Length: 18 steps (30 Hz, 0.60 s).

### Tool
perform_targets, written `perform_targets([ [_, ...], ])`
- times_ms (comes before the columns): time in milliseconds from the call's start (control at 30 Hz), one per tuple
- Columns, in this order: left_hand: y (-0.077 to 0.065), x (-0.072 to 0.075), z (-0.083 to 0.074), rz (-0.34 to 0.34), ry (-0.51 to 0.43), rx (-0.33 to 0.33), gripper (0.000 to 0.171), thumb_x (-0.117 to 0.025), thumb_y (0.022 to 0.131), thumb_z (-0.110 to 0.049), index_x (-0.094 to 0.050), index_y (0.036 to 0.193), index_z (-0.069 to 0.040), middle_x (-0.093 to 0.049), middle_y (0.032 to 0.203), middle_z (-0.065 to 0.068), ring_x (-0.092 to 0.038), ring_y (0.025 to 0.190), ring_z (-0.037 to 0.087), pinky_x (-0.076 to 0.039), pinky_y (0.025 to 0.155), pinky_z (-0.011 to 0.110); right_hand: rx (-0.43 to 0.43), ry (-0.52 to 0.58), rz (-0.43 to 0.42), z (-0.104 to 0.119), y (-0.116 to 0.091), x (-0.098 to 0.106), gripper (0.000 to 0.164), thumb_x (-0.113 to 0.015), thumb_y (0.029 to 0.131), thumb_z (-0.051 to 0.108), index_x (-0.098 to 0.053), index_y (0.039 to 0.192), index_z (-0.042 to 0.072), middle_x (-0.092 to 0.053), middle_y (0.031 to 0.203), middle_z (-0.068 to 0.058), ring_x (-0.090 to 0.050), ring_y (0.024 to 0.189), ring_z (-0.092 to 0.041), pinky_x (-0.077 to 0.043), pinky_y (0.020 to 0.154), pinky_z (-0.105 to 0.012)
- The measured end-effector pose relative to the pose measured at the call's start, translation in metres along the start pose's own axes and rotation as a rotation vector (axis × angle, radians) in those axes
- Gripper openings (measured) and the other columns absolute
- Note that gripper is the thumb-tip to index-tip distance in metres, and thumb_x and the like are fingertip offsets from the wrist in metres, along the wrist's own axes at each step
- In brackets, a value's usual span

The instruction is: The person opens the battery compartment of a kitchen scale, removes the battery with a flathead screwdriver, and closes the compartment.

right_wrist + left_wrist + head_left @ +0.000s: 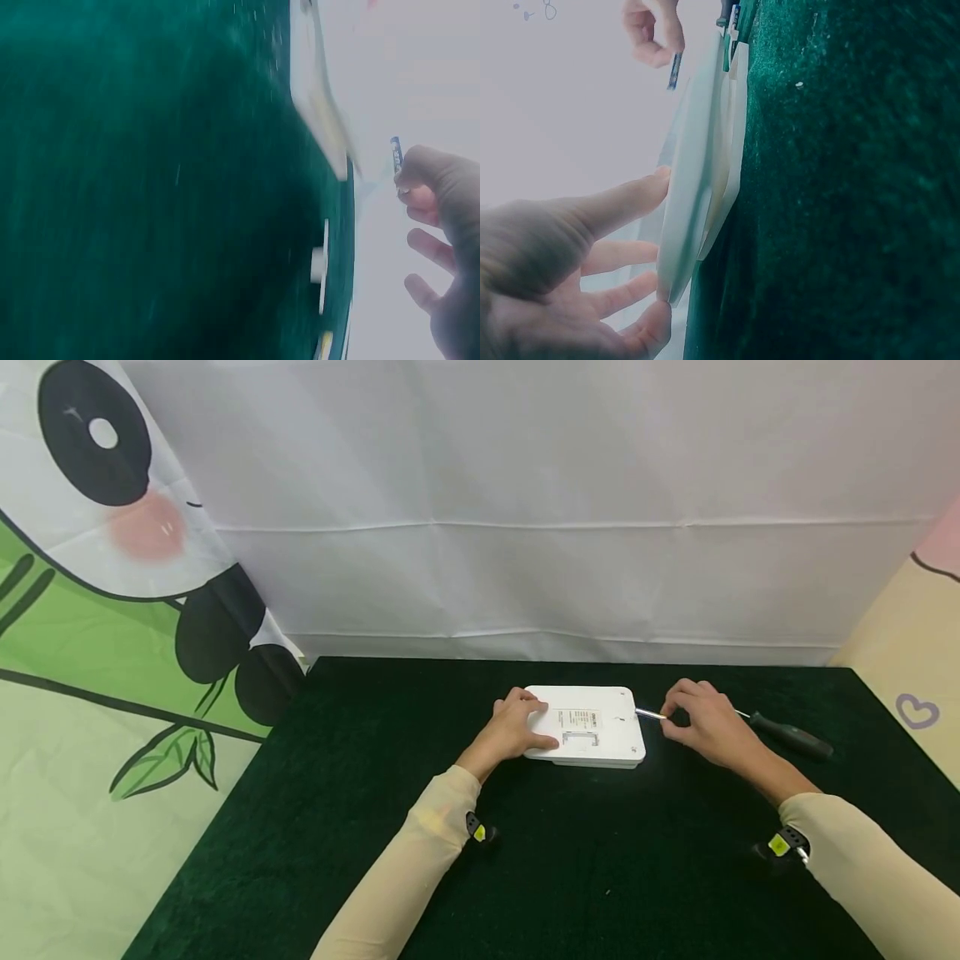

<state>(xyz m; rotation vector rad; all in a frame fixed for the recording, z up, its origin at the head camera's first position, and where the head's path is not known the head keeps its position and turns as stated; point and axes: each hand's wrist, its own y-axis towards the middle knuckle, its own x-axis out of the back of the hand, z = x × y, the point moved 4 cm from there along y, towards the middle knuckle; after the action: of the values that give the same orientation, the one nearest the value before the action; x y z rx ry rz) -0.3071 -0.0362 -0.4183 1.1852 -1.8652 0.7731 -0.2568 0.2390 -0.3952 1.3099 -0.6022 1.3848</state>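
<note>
A white flat device [611, 714], possibly a calculator, lies underside up on the dark green cloth, a printed label and small screw holes showing. My left hand [510, 727] holds its left end, thumb and fingers spread over the edges; the left wrist view shows the fingertips against the slim casing [686, 195]. Just beyond the right end, my right hand [708, 722] pinches a slim blue and silver battery [651, 714] between thumb and fingertips. The same battery [396, 154] stands out from the fingers in the right wrist view.
Behind the right hand lies a screwdriver [791, 735] with a dark handle. A small white flat piece with a tab [322, 266] appears in the right wrist view, near a blurred yellow item [325, 346]. White fabric [525, 577] hangs behind the table.
</note>
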Motion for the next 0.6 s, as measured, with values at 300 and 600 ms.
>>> perform_targets([
  [300,-0.003,0.003,0.003,-0.003,-0.023,-0.009,0.066,-0.080,0.081,-0.038,-0.057,0.138,-0.014,-0.038,0.146,0.007,-0.037,0.120,0.027,-0.040,0.098,0.038,-0.033,-0.101,-0.050,-0.044,-0.038,0.020,0.006,-0.072,0.081,0.011,-0.068,0.085,0.007,-0.061,0.101,-0.015,-0.050,0.087,-0.032,-0.033,0.065,-0.041],
  [600,-0.004,0.005,0.004,0.003,-0.036,-0.006,0.065,-0.079,0.082,-0.038,-0.057,0.138,-0.014,-0.037,0.147,0.008,-0.037,0.121,0.028,-0.041,0.099,0.040,-0.098,-0.117,0.041,-0.062,-0.059,0.019,0.010,-0.072,0.083,0.014,-0.068,0.089,0.006,-0.060,0.105,-0.018,-0.051,0.094,-0.037,-0.038,0.071,-0.053],
])
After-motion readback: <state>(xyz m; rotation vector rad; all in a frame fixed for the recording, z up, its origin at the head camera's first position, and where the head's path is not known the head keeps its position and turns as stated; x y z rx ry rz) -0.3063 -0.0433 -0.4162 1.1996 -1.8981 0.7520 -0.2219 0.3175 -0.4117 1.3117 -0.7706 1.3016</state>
